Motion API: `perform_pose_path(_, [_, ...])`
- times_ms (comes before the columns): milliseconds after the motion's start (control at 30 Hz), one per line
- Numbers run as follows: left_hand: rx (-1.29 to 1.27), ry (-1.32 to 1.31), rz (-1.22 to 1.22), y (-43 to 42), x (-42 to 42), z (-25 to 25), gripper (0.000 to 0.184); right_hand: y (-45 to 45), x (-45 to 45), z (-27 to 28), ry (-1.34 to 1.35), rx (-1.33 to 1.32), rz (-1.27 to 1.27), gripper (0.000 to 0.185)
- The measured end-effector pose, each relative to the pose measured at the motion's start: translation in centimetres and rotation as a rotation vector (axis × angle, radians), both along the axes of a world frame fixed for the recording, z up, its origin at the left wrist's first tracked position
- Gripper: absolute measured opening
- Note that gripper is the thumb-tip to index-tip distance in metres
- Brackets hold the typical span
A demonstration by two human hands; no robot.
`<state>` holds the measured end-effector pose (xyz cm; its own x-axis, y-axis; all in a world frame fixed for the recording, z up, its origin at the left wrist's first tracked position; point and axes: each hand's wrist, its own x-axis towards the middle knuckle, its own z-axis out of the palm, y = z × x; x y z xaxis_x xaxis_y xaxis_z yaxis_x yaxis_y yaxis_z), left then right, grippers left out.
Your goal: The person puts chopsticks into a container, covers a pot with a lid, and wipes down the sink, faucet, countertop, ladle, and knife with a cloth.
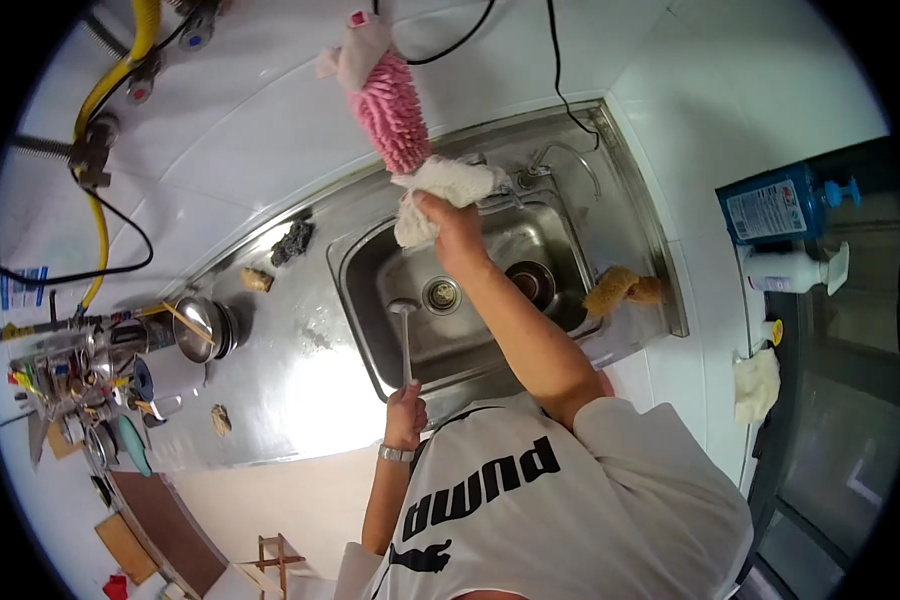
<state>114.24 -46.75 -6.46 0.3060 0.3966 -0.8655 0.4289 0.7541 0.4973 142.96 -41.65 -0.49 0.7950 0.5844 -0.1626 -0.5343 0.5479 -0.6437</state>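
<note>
My left hand (406, 415), with a watch at the wrist, is closed around the handle of a metal ladle (407, 345). The ladle's round bowl points away from me over the left part of the steel sink (370, 355). Stretched across the sink, my right hand (458, 235) grips a white cloth (413, 225) near the back rim. Right behind the cloth hangs a pink shaggy hand towel (392, 115); I cannot tell whether they touch. A faucet (515, 193) is partly hidden beside the cloth.
Dark steel wool (292, 243) and a sponge (257, 279) lie on the steel counter left of the sink. Stacked metal bowls (202, 330) stand farther left. A brown sponge cloth (620, 290) lies at the right rim. A blue pump bottle (775, 212) and white spray bottle (785, 271) stand right.
</note>
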Motion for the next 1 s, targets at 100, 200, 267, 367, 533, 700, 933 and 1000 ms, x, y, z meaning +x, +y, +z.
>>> perform_pose_path(100, [-0.016, -0.048, -0.011, 0.2, -0.4, -0.2, 0.027, -0.9, 0.7, -1.7, -0.125, 0.140, 0.301, 0.038])
perform_pose_path(200, [-0.047, -0.069, -0.010, 0.6, 0.0, -0.4, 0.027, -0.1, -0.5, -4.7, -0.169, -0.023, 0.300, 0.037])
perform_pose_path(267, [-0.050, -0.075, 0.016, 0.9, 0.5, -0.4, 0.028, 0.4, -0.2, -5.7, -0.480, -0.126, 0.248, 0.037])
perform_pose_path(367, [-0.041, -0.061, 0.025, 1.1, 1.8, -0.1, 0.029, 1.1, -1.0, -3.9, 0.102, 0.196, 0.413, 0.034])
perform_pose_path(533, [-0.063, -0.060, 0.031, 1.2, 2.9, 0.0, 0.029, -0.6, 0.4, -4.4, -0.250, -0.105, 0.429, 0.035])
perform_pose_path(700, [-0.072, -0.019, 0.025, 0.9, 3.3, 0.2, 0.029, -4.8, 4.3, -8.8, -1.535, -0.590, 0.505, 0.026])
perform_pose_path(933, [-0.089, -0.014, 0.038, 0.9, 2.8, -0.6, 0.030, -12.2, 7.0, -5.8, -1.192, -1.456, 0.276, 0.036])
perform_pose_path(1000, [-0.106, -0.027, 0.032, 1.1, 2.8, -0.6, 0.031, -11.7, 9.0, -3.4, -1.232, -1.489, 0.086, 0.037])
